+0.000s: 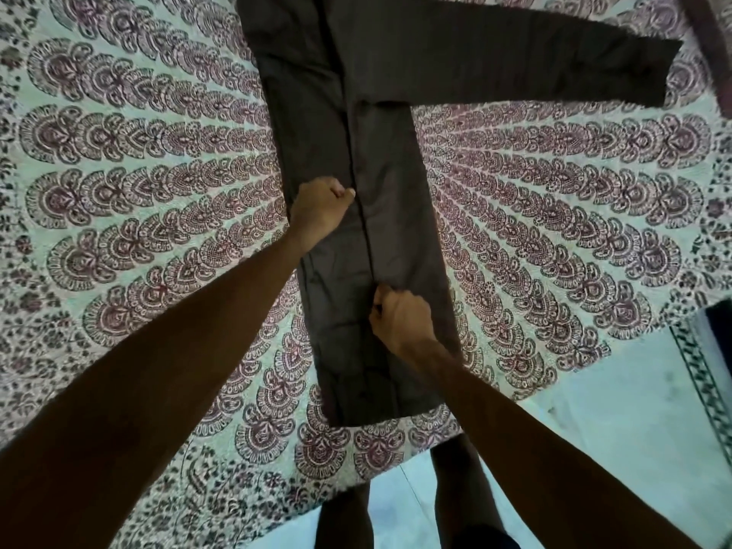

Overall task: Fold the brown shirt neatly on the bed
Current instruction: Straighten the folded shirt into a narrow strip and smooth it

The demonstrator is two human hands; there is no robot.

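Reaching in from the lower corners, the left hand (pixel 321 208) and right hand (pixel 400 318) both have fingers curled, pinching the folded edge that runs down the middle of the dark brown long-sleeved fabric shirt (pixel 396 192). It lies flat, lengthwise away from the person, on the pale green bedspread printed with maroon paisley fans (pixel 138 172) — one side already turned inward, the other sleeve (pixel 534 69) stretched out to the right. Lengthwise folding seems half done; next, that sleeve and side likely need bringing in — edges kept aligned. Pale floor (pixel 614 429) shows beyond the bedspread's edge.
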